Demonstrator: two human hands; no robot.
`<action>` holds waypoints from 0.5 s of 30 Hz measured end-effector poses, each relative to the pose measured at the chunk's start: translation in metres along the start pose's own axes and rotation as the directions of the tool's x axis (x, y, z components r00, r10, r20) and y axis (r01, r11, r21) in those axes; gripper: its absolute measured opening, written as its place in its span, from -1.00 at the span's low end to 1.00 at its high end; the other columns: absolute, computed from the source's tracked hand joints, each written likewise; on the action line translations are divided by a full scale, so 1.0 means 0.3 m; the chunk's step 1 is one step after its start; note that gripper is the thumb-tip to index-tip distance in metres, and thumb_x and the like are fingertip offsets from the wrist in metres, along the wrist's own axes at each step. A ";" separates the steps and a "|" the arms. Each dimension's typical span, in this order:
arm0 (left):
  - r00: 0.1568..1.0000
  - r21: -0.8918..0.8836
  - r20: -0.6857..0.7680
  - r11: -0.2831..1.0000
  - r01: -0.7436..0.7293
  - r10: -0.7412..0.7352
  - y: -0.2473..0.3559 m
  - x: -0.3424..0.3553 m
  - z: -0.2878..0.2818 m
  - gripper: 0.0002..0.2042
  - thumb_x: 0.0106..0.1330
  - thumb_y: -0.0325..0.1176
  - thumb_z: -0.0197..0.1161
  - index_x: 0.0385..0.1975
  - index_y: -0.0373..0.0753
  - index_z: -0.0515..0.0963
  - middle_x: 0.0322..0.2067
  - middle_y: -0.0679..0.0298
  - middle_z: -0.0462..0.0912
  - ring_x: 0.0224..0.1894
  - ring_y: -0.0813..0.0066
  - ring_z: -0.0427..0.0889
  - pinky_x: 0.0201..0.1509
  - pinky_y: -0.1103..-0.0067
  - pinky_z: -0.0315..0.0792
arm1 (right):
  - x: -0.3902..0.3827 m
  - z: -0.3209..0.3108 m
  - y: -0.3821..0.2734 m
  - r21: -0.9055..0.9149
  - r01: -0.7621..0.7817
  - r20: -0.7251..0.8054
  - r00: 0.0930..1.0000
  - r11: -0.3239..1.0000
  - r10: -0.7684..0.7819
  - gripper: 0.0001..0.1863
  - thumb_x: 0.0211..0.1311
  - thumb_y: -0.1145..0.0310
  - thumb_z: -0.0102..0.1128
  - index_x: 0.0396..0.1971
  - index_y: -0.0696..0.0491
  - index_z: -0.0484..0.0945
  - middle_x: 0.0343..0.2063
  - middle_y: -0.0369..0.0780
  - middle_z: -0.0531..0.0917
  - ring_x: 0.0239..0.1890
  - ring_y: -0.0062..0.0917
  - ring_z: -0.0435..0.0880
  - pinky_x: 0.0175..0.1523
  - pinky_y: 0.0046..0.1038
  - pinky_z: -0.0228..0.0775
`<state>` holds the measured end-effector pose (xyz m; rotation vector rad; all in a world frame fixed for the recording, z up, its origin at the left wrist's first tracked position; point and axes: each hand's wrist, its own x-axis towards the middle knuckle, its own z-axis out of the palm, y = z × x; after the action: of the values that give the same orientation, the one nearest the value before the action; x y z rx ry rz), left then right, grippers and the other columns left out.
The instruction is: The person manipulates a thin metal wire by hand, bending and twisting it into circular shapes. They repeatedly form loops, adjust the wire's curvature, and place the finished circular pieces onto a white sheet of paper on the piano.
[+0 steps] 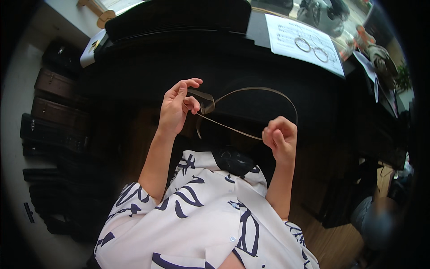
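My left hand (176,106) holds a thin, pale brown, see-through ribbon or strap (248,88), its thumb and index finger bent round it and other fingers raised. The strap hangs in a wide loop over the dark background, with a bunched, folded part beside my left fingers and a loose end dangling below. My right hand (279,138) is closed on the other side of the loop, its fingertips curled in.
A black piano-like piece (179,20) spans the top, with printed sheets (302,33) bearing two rings (320,54). Stacked dark and brown cases (56,107) line the left wall. Bags, papers and cloth (380,60) crowd the right, above a blurred grey object (371,217).
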<state>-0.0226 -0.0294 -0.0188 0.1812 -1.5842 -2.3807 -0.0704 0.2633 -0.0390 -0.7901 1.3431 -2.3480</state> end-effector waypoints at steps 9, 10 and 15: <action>0.979 -0.438 -0.204 0.894 -0.092 0.001 0.174 -0.016 -0.473 -0.71 0.61 -0.23 -0.10 -0.32 -0.22 0.48 -0.67 0.51 0.13 -0.70 0.75 0.04 -0.61 0.72 -0.02 | 0.173 0.078 -0.051 0.017 0.007 0.078 0.997 1.000 -0.008 -0.43 0.47 -0.21 -0.12 -0.42 0.06 0.36 -0.79 -0.49 0.06 -0.79 -0.81 -0.10 -0.63 -0.58 -0.31; 0.981 -0.350 -0.195 0.935 -0.063 -0.007 0.182 -0.025 -0.482 -0.72 0.61 -0.24 -0.09 -0.32 -0.22 0.48 -0.68 0.52 0.13 -0.70 0.76 0.04 -0.61 0.72 -0.02 | 0.199 0.096 -0.061 -0.001 -0.034 0.094 0.995 0.999 0.034 -0.41 0.44 -0.26 -0.13 -0.39 0.05 0.34 -0.79 -0.49 0.06 -0.79 -0.81 -0.10 -0.64 -0.59 -0.30; 0.996 -0.008 0.050 0.997 0.071 -0.070 0.095 -0.040 -0.533 -0.79 0.55 -0.35 0.05 -0.31 -0.31 0.54 -0.59 0.48 0.39 -0.60 0.75 0.26 -0.50 0.75 0.19 | 0.422 0.197 -0.166 0.036 -0.264 0.171 0.952 0.964 0.254 -0.27 0.34 -0.48 -0.39 -0.26 0.00 0.27 -0.81 -0.46 0.08 -0.84 -0.80 -0.04 -0.71 -0.66 -0.22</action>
<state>0.0340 -0.1776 -0.0561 0.1803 -1.6136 -2.4640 -0.1354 0.1816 0.0662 -0.7246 1.2217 -2.0606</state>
